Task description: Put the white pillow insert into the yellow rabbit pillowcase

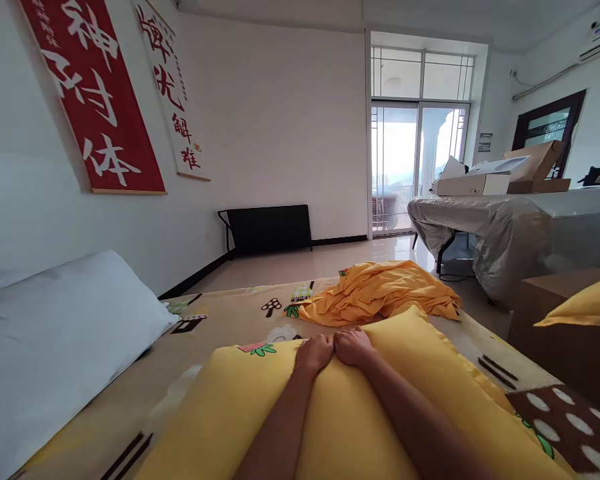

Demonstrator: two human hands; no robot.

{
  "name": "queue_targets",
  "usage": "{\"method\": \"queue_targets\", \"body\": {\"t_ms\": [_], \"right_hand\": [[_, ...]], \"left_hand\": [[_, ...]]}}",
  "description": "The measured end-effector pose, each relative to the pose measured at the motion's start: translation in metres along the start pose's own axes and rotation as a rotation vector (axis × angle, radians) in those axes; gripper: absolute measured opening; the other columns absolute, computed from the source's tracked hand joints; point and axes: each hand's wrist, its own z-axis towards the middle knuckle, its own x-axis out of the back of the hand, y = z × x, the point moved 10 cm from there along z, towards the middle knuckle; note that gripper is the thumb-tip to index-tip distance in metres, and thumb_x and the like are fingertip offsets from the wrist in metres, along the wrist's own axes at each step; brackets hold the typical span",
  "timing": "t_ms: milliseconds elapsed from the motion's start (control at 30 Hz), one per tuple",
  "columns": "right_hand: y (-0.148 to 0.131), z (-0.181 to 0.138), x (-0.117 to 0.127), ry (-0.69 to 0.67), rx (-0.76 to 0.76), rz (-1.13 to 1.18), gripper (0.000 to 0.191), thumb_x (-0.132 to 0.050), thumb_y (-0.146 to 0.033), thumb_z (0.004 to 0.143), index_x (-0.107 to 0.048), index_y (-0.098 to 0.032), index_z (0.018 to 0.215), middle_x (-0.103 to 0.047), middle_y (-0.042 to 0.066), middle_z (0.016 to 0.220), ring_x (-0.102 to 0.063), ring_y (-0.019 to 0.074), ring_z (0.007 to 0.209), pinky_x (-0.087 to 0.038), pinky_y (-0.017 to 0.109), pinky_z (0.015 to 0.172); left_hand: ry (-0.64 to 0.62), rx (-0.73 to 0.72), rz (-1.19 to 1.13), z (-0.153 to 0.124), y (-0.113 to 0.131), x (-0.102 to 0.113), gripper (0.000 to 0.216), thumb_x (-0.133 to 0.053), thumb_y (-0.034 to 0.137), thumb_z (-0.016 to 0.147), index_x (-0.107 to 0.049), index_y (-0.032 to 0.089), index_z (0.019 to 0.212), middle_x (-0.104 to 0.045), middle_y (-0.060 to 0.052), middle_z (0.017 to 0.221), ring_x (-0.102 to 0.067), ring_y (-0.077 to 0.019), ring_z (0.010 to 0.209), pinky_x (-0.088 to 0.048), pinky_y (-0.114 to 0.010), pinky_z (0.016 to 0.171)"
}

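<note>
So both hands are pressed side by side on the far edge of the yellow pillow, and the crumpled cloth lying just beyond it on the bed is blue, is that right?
Not quite. The left hand and right hand do rest side by side on the far edge of the yellow pillow, but the crumpled cloth beyond it on the bed is orange, not blue, as the head view shows.
</note>
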Motion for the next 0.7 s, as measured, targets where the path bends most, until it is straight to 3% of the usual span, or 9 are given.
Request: {"method": "queue_targets", "body": {"t_ms": [133,367,533,700], "right_hand": [[0.015,0.004,-0.011,0.045,-0.001,0.058,0.039,-0.030,-0.027,0.094,-0.066,-0.017,0.105,-0.069,0.013,0.112,-0.061,0.0247,0.107,-0.038,0.041,0.094],[0.024,0.006,0.001,0.051,0.018,0.169,0.041,-0.031,-0.035,0.093,-0.068,-0.022,0.105,-0.069,0.008,0.113,-0.061,0.0241,0.105,-0.038,0.038,0.092],[0.054,-0.002,0.007,0.001,0.025,0.286,0.054,-0.028,-0.054,0.092,-0.070,-0.021,0.099,-0.069,0.010,0.111,-0.060,0.0275,0.105,-0.038,0.040,0.093],[0.100,-0.017,0.004,-0.020,0.061,0.480,0.060,-0.025,-0.062,0.091,-0.069,-0.022,0.100,-0.069,0.004,0.105,-0.061,0.0213,0.094,-0.045,0.032,0.085]], "left_hand": [[-0.045,0.013,-0.002,0.003,-0.004,-0.011,0.033,-0.051,0.041,0.091,-0.061,0.013,0.105,-0.063,-0.009,0.108,-0.060,-0.0204,0.101,-0.047,-0.045,0.092],[-0.045,-0.067,-0.118,0.004,-0.010,0.007,0.032,-0.049,0.043,0.091,-0.063,0.014,0.098,-0.066,-0.007,0.102,-0.061,-0.0183,0.096,-0.048,-0.041,0.089],[-0.025,0.004,-0.131,-0.006,-0.069,0.021,0.038,-0.038,0.039,0.091,-0.068,0.016,0.091,-0.069,-0.011,0.105,-0.062,-0.0221,0.098,-0.045,-0.037,0.087],[-0.020,0.118,-0.087,-0.019,-0.153,0.026,0.055,-0.025,0.044,0.086,-0.068,0.018,0.109,-0.063,-0.014,0.123,-0.057,-0.0305,0.114,-0.042,-0.039,0.094]]}}
